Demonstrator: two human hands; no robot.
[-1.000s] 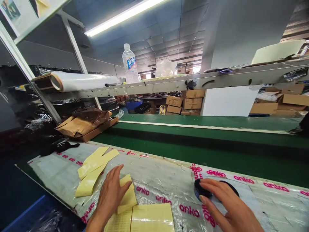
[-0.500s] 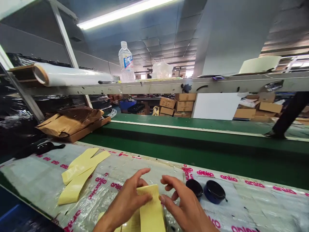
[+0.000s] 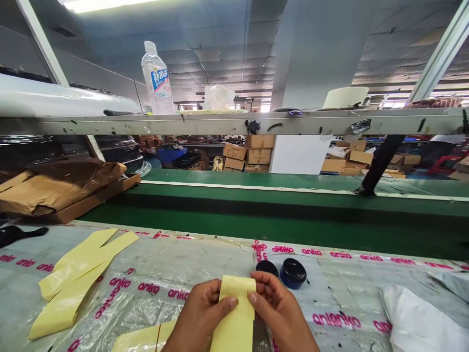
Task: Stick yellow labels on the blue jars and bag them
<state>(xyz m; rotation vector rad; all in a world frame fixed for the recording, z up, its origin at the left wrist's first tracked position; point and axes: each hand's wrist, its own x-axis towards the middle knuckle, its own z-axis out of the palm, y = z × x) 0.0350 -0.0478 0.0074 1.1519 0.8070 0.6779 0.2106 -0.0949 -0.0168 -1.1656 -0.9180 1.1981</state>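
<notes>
While the plastic-sheeted surface is stretching across the view, loose yellow strips are lying at its left, and a black-lidded blue tin is sitting beside a black disc; centrally, the left hand and right hand are pinching the top of a yellow strip between them.

I see a water bottle on the metal shelf above the green belt, film roll at left. Stacked cartons past the belt, a dark trouser leg right, brown paper in a tray left.
</notes>
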